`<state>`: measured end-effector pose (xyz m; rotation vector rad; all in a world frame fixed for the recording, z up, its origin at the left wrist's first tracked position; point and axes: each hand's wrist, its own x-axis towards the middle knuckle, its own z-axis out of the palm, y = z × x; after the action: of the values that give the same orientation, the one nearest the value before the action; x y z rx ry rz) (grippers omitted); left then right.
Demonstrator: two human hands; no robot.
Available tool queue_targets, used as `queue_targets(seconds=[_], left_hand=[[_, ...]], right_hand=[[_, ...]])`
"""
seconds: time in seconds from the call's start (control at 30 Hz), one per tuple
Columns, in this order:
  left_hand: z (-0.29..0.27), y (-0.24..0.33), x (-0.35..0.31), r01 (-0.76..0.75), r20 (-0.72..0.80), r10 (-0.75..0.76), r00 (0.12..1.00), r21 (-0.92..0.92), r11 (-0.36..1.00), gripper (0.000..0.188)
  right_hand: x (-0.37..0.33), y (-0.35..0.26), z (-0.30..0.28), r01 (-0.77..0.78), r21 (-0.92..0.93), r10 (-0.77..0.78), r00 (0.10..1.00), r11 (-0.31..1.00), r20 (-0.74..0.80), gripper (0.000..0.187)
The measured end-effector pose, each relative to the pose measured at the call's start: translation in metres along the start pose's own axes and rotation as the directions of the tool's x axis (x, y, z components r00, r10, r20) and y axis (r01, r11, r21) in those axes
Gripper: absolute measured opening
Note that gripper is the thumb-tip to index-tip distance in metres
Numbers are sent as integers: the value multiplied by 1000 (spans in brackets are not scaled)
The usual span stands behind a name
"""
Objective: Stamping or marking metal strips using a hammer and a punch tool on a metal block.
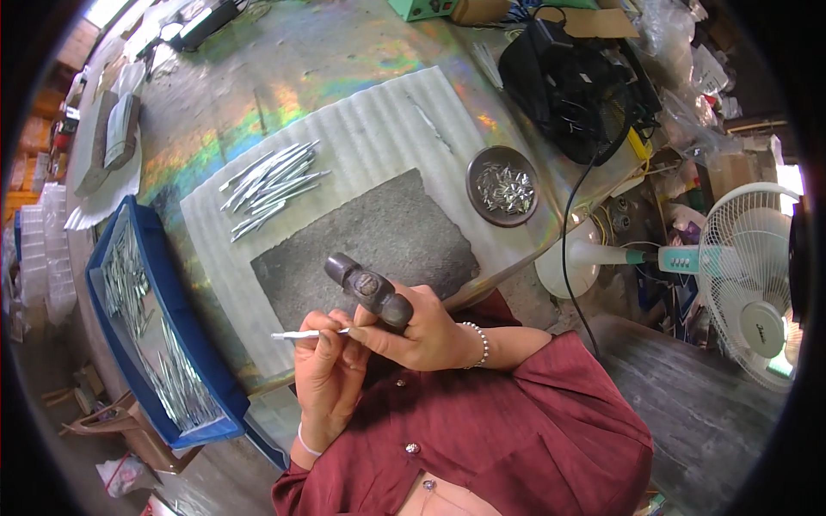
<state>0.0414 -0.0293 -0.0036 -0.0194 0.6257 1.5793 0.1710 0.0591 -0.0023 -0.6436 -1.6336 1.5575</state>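
My left hand (323, 365) pinches a slim, silvery-white metal piece (291, 334), which points out to the left. A hammer (370, 289) with a dark metal head is held in my right hand (430, 331), its handle mostly hidden by the fingers. My right thumb and fingertips also meet the inner end of the slim piece, close to the left fingers. Both hands are above the near edge of a dark grey rough slab (370, 228). Beyond the slab to the left, a pile of similar slim silvery pieces (274, 185) lies on a white foam sheet (387, 112).
A round dish (475, 196) of small shiny metal parts (508, 185) stands right of the slab. On the left is a blue bin (172, 297) of long silvery pieces. A black bag (555, 86), a dark cable (565, 228) and a white fan (748, 284) are at right.
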Motion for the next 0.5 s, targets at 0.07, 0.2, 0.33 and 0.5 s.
queue_targets(seconds=[0.07, 0.2, 0.33, 0.5], left_hand=[[-2, 0, -1, -15, 21, 14, 1000, 44, 999, 11], [-3, 0, -4, -32, 33, 31, 999, 45, 998, 11], [-2, 1, -6, -28, 35, 28, 999, 17, 999, 10], [0, 4, -9, -47, 33, 46, 998, 37, 998, 10]], right_hand=[[-4, 1, 0, 5, -82, -1, 999, 997, 47, 18], [-7, 1, 9, 126, -137, -129, 992, 983, -8, 18], [-5, -3, 12, 70, -65, -69, 997, 995, 21, 16], [-5, -3, 11, -62, 8, 62, 995, 998, 75, 17]])
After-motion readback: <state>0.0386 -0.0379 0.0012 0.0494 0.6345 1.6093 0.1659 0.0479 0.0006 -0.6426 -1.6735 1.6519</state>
